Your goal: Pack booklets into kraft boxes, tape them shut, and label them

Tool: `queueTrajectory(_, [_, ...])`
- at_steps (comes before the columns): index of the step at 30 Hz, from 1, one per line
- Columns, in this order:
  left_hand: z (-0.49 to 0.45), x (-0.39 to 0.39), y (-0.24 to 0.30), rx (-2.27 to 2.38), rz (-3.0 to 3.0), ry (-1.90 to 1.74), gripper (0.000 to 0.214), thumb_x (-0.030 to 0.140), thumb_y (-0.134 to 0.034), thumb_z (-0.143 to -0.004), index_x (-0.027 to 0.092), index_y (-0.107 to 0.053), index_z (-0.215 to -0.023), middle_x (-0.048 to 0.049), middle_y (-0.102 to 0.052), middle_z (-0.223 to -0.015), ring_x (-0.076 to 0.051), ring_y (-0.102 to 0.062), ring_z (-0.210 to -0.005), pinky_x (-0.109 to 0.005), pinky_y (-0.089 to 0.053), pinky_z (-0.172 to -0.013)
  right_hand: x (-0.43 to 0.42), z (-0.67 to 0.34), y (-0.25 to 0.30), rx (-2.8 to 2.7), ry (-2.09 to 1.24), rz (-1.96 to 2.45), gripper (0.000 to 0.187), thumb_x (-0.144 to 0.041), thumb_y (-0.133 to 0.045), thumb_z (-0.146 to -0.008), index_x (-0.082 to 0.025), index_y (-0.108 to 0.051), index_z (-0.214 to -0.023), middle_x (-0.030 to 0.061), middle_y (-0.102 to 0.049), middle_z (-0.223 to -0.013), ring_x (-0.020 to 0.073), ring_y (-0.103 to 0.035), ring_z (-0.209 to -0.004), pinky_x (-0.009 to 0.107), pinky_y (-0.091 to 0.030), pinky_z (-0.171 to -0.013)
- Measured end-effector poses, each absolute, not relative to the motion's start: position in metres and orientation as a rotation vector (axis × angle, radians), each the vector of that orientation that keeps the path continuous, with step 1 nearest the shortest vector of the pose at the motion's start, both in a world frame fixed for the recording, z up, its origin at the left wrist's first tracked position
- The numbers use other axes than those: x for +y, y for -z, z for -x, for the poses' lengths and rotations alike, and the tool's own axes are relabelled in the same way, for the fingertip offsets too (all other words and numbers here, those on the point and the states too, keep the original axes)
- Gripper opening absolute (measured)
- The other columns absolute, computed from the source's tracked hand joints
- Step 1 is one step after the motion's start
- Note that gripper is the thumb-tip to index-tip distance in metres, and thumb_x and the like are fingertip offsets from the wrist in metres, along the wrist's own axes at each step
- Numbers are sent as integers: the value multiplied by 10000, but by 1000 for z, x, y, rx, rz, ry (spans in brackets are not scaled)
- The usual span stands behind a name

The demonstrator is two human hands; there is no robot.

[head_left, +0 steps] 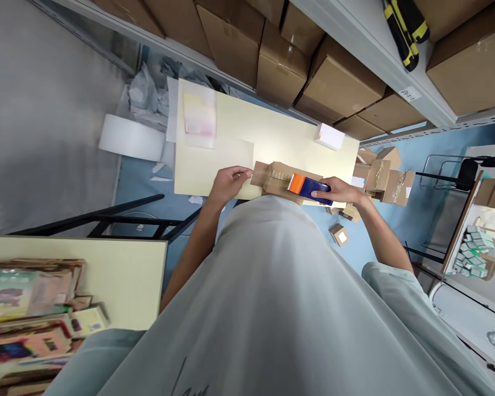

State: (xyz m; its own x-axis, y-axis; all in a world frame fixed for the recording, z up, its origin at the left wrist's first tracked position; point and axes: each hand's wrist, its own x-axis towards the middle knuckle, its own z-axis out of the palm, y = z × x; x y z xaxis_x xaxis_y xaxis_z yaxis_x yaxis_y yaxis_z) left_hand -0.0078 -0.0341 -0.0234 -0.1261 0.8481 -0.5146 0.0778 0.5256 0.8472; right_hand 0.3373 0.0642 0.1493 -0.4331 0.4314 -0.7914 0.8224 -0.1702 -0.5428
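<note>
A small open cardboard box (286, 171) lies at the table's near edge, against the front of my shirt. My left hand (230, 183) is closed, its fingertips pinched at the outer edge of the box's left flap (260, 174). In my right hand (334, 190) is an orange and dark blue box (309, 187), gripped at its dark blue end. Its orange end lies over the right part of the cardboard box. What is inside the cardboard box cannot be seen.
On the pale yellow table (280, 132) lie a white box (329, 136) and a pink-yellow packet (199, 116). Shelves above hold cardboard boxes (282, 60) and black-yellow cutters (402, 30). Cartons (390, 173) stand at right. Another table (136, 275), lower left, bears stacked colourful packages (28, 313).
</note>
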Motion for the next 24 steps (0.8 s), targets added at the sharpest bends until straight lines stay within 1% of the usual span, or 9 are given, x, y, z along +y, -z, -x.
queueTrajectory(3, [1,-30,38,1538,-787,-786,425,551,-809,-854,163,-883,-1011,-102,-833,-947,-173,-628,-704,-293,-518,-634,63,-339,-146,1727,1614,-1484,666,-844,-817,-801,-192,-693,-863,55,-774,-776,193,-686,-694,290,-497,-636])
queueTrajectory(5, [-2,-28,47,1532,-763,-780,446,559,-823,-845,154,-884,-1022,-108,-829,-949,-167,-606,-691,-298,-510,-633,62,-339,-143,1740,1582,-1493,664,-844,-806,-813,-192,-693,-866,57,-776,-788,195,-686,-707,291,-493,-641])
queueTrajectory(12, [-13,-20,73,1500,-678,-787,457,578,-891,-786,162,-870,-975,-88,-810,-892,-149,-555,-647,-308,-490,-628,62,-338,-127,1832,1414,-1486,683,-877,-720,-842,-197,-663,-831,32,-704,-766,169,-600,-698,294,-410,-638])
queueTrajectory(15, [-26,-16,83,1453,-604,-797,469,582,-927,-723,170,-857,-936,-60,-783,-824,-137,-531,-642,-299,-491,-628,62,-338,-120,1828,1401,-1496,650,-842,-724,-854,-195,-667,-836,36,-704,-767,169,-604,-703,295,-410,-658])
queueTrajectory(17, [-37,-16,89,1420,-536,-795,473,573,-938,-688,169,-848,-917,-32,-732,-737,-129,-500,-622,-296,-480,-623,61,-338,-116,1834,1419,-1502,626,-817,-724,-860,-194,-673,-842,33,-704,-772,168,-603,-704,295,-412,-664])
queueTrajectory(20, [-54,-18,94,1408,-463,-792,471,565,-927,-686,167,-848,-925,7,-641,-627,-125,-466,-594,-293,-459,-610,60,-340,-111,1826,1461,-1516,608,-796,-726,-860,-190,-693,-875,27,-713,-787,166,-605,-701,289,-409,-654])
queueTrajectory(22, [-62,-19,96,1435,-451,-796,477,569,-911,-704,168,-850,-954,0,-664,-652,-129,-485,-609,-288,-457,-609,59,-343,-108,1814,1476,-1535,600,-785,-741,-857,-187,-704,-888,26,-719,-791,165,-611,-701,284,-411,-647])
queueTrajectory(24, [-67,-18,97,1478,-456,-787,499,562,-904,-724,164,-851,-1020,-30,-743,-763,-135,-540,-649,-285,-467,-617,58,-345,-105,1809,1490,-1550,587,-768,-761,-861,-184,-711,-889,25,-719,-787,164,-615,-699,280,-420,-646])
